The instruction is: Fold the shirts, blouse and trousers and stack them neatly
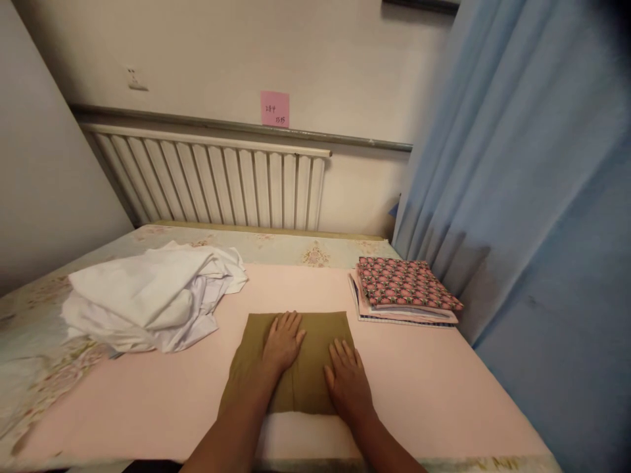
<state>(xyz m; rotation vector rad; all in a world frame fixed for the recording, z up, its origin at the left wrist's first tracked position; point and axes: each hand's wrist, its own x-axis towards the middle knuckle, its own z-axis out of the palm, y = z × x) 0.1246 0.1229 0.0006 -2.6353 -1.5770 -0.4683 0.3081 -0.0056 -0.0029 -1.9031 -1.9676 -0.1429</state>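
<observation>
A folded olive-brown cloth [308, 368] lies flat on a pink sheet [414, 387], close to the front edge. My left hand [284, 343] rests palm down on its upper left part, fingers stretched out. On the right side of the cloth lies my right hand [349, 380], also flat with its fingers out. Neither hand grips anything. The cloth's lower left corner is partly hidden behind my left forearm.
Crumpled white cloth [152, 295] lies in a heap at the left. At the right is a stack of folded fabric [407, 284], a strawberry-like print on top. Behind stand a radiator [221, 180] and a wall; a blue curtain [493, 197] hangs along the right.
</observation>
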